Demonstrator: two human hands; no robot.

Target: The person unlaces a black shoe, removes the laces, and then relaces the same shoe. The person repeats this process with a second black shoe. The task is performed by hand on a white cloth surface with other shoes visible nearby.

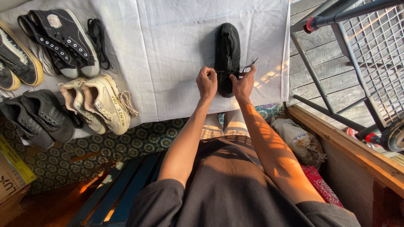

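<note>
A black shoe [227,56] lies on a white cloth [168,50], its toe pointing away from the person and its heel end just under the two hands. A thin black lace [248,66] runs across the near part of the shoe, with one free end sticking up to the right.

The left hand [206,82] has its fingers closed in a pinch on the lace at the shoe's left side. The right hand [244,84] pinches the lace on the right side, near the loose end. Both hands rest against or just above the shoe's opening; whether the palms touch the upper cannot be told.

The shoe looks light, with a soft fabric upper that would give under pressure and a stiffer sole. It would likely be steadiest held by the heel or the sides of the sole. The lace is thin, limp and easy to let slip, so a fingertip pinch close to the eyelets seems the surest hold.

Further left on the cloth sit other shoes: a cream pair [99,103] with a frayed lace, a black high-top pair [61,40] with a loose lace beside them, a dark grey pair [38,117], and black shoes with yellow soles [19,59] at the edge. A patterned floor covering [126,145] lies below the cloth. To the right are wooden boards [307,75], a metal frame with mesh [370,50] and a wooden rail [349,147], with a bag [299,141] beside it.
</note>
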